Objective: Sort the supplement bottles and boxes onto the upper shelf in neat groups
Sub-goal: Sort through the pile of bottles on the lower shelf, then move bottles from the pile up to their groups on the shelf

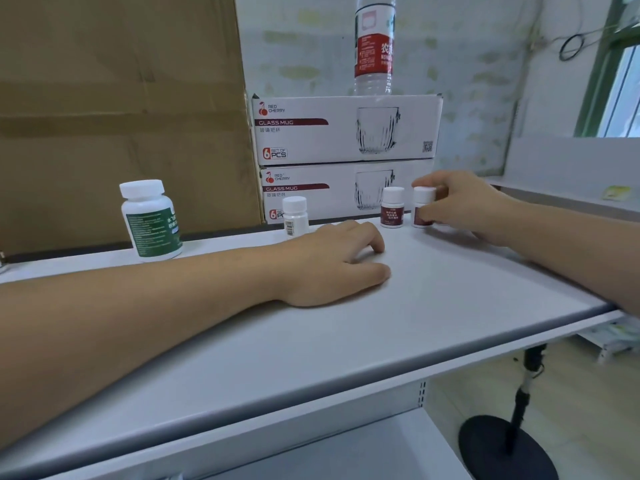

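From where I stand, the right hand [460,206] curls its fingers round a small red-labelled bottle [423,202], which stands upright near the back of the upper shelf [450,289]. Its twin bottle [392,207] stands just to its left, and the 2 are close but apart. The left hand [332,265] lies palm down mid-shelf, fingers loosely curled, holding nothing. A plain white bottle [295,216] stands just behind it, and a larger green-labelled bottle [151,221] is well apart to the left. Closing the pair probably needs only a short leftward nudge, and the right hand is nearer.
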Motion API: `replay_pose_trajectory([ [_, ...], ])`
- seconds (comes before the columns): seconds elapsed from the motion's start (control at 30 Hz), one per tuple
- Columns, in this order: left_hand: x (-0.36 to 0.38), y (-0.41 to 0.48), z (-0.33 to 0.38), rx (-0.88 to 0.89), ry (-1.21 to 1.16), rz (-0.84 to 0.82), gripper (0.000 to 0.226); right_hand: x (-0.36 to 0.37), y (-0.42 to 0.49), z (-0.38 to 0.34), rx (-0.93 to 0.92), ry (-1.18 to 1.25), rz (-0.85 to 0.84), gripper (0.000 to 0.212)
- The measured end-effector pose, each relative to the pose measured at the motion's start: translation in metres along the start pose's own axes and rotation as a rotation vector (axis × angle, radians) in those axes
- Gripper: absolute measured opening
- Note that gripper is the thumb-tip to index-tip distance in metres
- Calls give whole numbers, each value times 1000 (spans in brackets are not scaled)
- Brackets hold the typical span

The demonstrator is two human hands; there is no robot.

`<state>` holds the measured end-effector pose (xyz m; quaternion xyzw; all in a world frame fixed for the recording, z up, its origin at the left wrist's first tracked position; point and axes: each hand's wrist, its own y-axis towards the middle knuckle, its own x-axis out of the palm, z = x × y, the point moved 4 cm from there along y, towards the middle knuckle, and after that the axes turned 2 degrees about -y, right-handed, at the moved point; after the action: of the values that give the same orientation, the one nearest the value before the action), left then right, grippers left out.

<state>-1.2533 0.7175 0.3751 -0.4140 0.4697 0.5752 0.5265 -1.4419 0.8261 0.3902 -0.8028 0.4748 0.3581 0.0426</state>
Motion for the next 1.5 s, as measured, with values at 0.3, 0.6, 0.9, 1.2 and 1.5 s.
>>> replay_pose_trajectory([
  [0.3,1,4,-3,15,16,23,49,4,7,0,-110,-215,53,67],
  [0.6,-26,-15,-3,-68,398,-63,48,-8,-22,-24,-148,-480,164,56],
  [0.9,-76,-153,-72,-419,359,-78,40,60,-125,-107,-413,-593,-271,45],
  [1.2,-91,-352,-114,-705,375,70,55,158,-218,-222,-641,-484,-277,44],
  [1.5,-89,-577,-128,-857,515,341,59,269,-339,-331,-838,-284,-193,41],
])
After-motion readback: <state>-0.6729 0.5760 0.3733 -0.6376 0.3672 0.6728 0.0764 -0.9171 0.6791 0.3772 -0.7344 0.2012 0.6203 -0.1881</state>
